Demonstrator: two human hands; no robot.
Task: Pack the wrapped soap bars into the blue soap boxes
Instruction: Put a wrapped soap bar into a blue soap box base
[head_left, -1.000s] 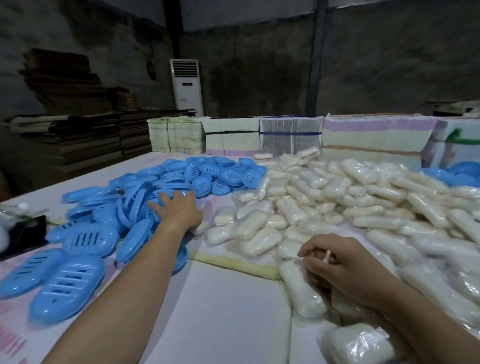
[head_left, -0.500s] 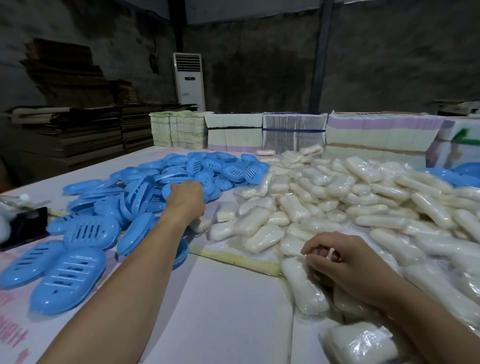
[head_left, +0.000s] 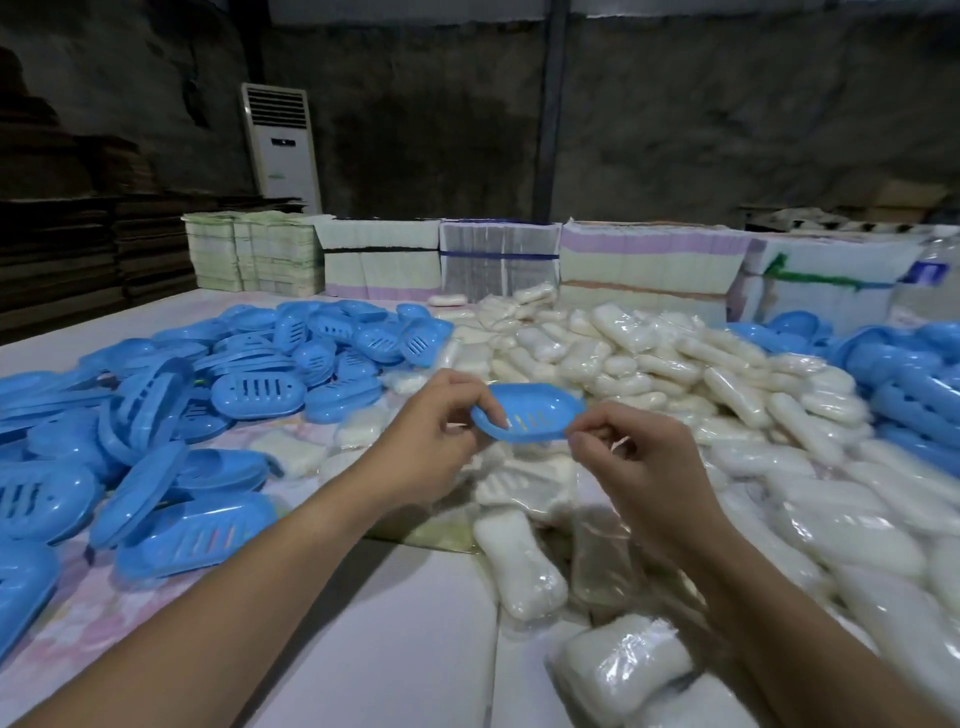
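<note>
Between both hands, above the table's middle, I hold one blue soap box half (head_left: 530, 413), hollow side up with slots in its floor. My left hand (head_left: 434, 436) pinches its left rim; my right hand (head_left: 636, 462) pinches its right end with thumb and forefinger. A heap of blue soap box halves (head_left: 218, 395) lies at the left. Wrapped white soap bars (head_left: 675, 374) are piled in the middle and at the right, some right under my hands.
Bundled stacks of flat cartons (head_left: 498, 265) line the far table edge. More blue box halves (head_left: 914, 374) lie at the far right. A white standing air conditioner (head_left: 280, 145) is against the back wall. Bare white tabletop (head_left: 395, 639) lies between my forearms.
My left hand came back from the blue heap with one box half. My right hand lifted off the soap pile and took the box's other end.
</note>
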